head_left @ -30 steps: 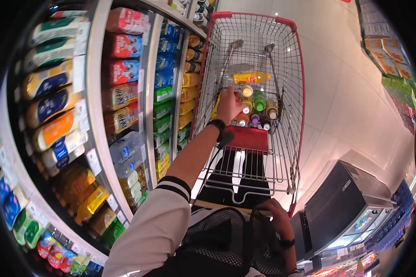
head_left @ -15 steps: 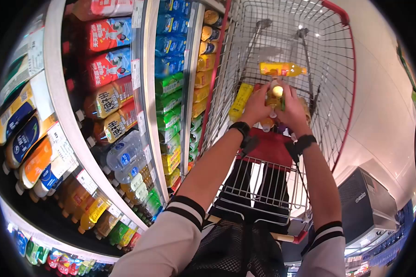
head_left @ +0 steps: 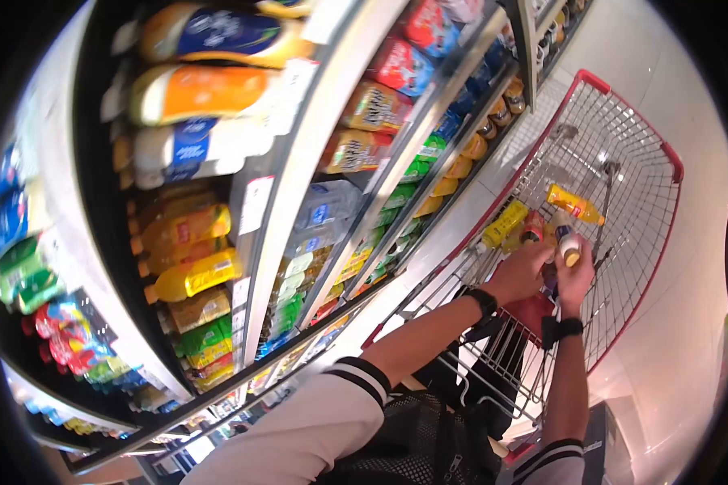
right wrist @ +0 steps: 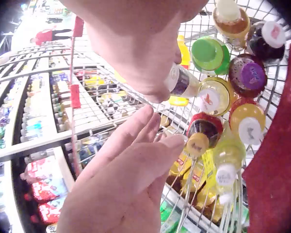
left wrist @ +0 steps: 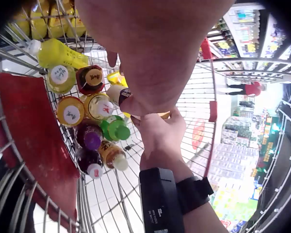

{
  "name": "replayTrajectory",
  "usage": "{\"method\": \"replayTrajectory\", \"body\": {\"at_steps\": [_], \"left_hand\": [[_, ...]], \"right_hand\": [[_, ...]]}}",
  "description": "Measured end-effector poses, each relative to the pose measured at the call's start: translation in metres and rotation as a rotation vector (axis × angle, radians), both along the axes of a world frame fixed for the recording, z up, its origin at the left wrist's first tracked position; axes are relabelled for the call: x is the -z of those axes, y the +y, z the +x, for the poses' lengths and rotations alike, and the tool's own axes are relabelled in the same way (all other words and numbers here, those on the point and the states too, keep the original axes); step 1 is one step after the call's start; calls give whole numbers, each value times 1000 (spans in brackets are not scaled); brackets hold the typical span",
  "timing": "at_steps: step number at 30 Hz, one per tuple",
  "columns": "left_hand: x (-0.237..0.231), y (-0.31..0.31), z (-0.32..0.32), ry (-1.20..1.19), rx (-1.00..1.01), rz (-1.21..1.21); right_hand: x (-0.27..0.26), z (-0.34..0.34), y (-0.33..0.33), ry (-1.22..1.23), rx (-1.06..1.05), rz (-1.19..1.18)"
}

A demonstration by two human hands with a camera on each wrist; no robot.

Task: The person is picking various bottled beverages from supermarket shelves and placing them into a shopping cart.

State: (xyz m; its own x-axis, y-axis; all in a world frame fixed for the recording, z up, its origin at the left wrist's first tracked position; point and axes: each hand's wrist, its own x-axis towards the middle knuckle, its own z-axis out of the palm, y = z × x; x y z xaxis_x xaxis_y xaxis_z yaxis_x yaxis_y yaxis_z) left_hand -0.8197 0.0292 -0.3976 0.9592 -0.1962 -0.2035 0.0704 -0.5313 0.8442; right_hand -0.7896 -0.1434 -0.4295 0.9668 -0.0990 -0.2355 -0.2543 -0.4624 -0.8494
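Right hand (head_left: 576, 276) gripping one gold-capped bottle (right wrist: 185, 82) above the cart (head_left: 595, 80); the lettering on its dark-blue label is illegible. The left hand (head_left: 519, 273) lies just beside it, fingers extended; contact cannot be told. Near them, eight caps face upward: four white caps (left wrist: 105, 107), two bearing reddish marks, one green (left wrist: 120, 132), one purple (left wrist: 92, 141), one brown (left wrist: 94, 77), one cream (left wrist: 120, 162). One yellow-green bottle (head_left: 505, 225) slants nearby; one yellow-orange bottle (head_left: 574, 204) lies farther forward. Print on the shelves (head_left: 295, 145) is largely blurred.
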Motion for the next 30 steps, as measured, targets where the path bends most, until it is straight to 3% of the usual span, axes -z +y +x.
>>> {"method": "replayTrajectory", "body": {"at_steps": [6, 12, 16, 21, 24, 28, 30], "left_hand": [[-127, 64, -61, -3, 40, 73], [-217, 131, -126, -37, -71, 110], [-261, 173, -147, -225, -91, 287], [-364, 219, -128, -524, -241, 385], [-390, 246, -105, -659, -294, 282], [-394, 284, -76, -746, -372, 297], [-384, 300, -61, -758, -370, 337]], "right_hand": [[-157, -58, 35, -106, -38, 51], [-260, -114, 100, -180, -90, 81], [-325, -127, 159, -308, -140, 181], [-402, -104, 229, -645, -230, 388], [-435, -81, 266, -827, -259, 452], [-456, -49, 306, -832, -332, 357], [-461, -35, 323, -687, -361, 256]]}}
